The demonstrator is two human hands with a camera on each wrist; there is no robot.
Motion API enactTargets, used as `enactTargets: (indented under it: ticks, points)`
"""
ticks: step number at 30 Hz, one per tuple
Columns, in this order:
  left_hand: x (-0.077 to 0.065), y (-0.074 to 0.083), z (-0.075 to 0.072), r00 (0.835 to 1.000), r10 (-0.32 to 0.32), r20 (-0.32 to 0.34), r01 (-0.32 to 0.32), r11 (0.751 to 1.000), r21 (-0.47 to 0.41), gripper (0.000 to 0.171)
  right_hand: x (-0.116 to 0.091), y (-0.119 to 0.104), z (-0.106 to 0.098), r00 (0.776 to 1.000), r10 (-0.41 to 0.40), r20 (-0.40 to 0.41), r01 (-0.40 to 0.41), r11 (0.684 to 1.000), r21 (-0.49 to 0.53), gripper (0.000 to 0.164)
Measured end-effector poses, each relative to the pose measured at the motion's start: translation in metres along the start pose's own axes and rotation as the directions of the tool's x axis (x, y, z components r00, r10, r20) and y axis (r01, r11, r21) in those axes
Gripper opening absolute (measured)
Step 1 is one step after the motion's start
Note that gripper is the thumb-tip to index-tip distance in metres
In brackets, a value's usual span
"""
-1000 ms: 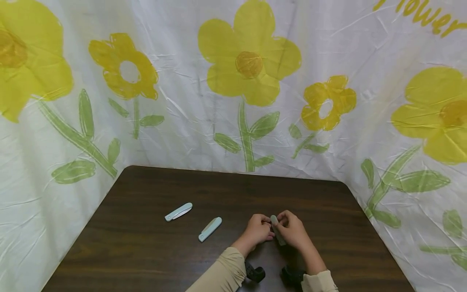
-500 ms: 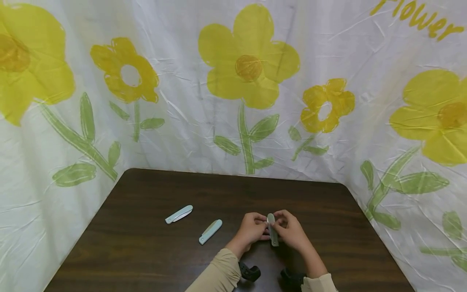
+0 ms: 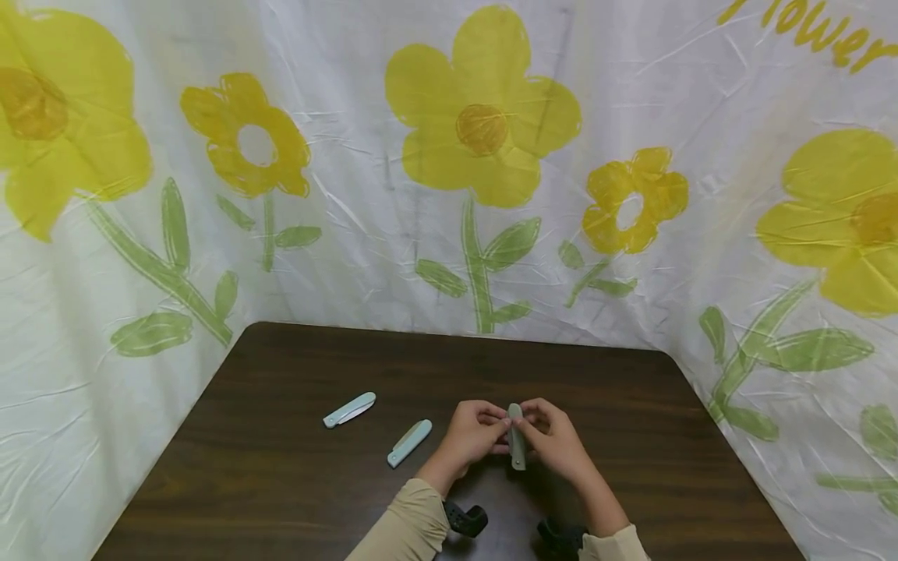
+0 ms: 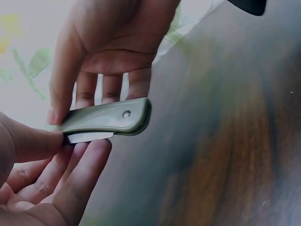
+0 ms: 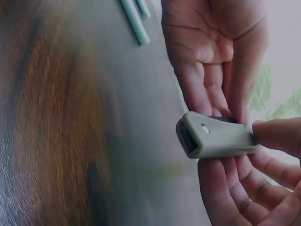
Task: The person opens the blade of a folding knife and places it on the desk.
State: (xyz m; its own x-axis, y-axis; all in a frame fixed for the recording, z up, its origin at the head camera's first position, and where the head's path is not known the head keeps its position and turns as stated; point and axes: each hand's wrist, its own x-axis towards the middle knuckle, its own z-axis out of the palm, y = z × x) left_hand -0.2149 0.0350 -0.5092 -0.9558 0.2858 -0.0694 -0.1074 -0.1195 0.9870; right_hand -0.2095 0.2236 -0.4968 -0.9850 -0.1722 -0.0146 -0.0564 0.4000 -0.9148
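Note:
Between my two hands is a folding knife with a grey-green handle [image 3: 517, 450], raised close over the table. My left hand [image 3: 468, 430] pinches its blade side with thumb and fingertips; in the left wrist view the blade [image 4: 88, 137] lies along the handle, its edge part showing. My right hand [image 3: 556, 436] grips the handle, thumb on one face and fingers on the other. The right wrist view shows the slotted handle end and its pivot pin [image 5: 205, 128]. Two light-blue folding knives, one farther back [image 3: 344, 412] and one nearer [image 3: 407, 447], lie folded left of my hands.
The dark wooden table [image 3: 281, 483] runs back to a white curtain [image 3: 351, 257] painted with yellow flowers, which also hangs at both sides. Black straps with a device [image 3: 466, 520] sit at my wrists, below beige sleeves [image 3: 407, 522].
Both hands have shifted left with the grey-green knife, which has turned from a slant to nearly straight up in the head view. The two light-blue knives stay where they lie.

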Motion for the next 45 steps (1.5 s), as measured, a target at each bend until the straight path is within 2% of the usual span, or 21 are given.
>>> enactTargets:
  ticks: [7,16,24,35,40,45]
  points:
    - [-0.006,0.003,-0.013,1.0,0.003,-0.005,-0.003,1.0,0.018,0.018,0.001,-0.005,0.009,0.998,-0.048,0.029,0.047,0.998,0.033,0.03]
    - [-0.011,0.012,-0.02,1.0,0.004,0.0,-0.004,1.0,0.023,0.02,-0.002,-0.012,0.016,1.0,-0.02,0.023,0.017,0.991,0.129,0.029]
    - [-0.014,0.019,-0.026,0.999,0.013,-0.031,-0.013,1.0,0.008,0.02,-0.001,-0.017,0.022,1.0,0.004,-0.026,0.002,0.974,0.228,0.025]
    - [-0.017,0.025,-0.027,0.998,0.024,-0.061,-0.023,0.999,0.026,0.02,0.0,-0.022,0.027,0.996,0.028,-0.08,-0.007,0.968,0.249,0.022]
    - [-0.015,0.027,-0.028,0.995,0.036,-0.09,-0.039,0.999,-0.031,0.017,-0.001,-0.027,0.027,0.99,0.034,-0.139,0.009,0.954,0.3,0.023]
    - [-0.013,0.029,-0.03,0.985,0.066,-0.161,-0.085,0.99,-0.116,0.017,-0.002,-0.029,0.024,0.974,0.04,-0.221,0.054,0.912,0.407,0.025]
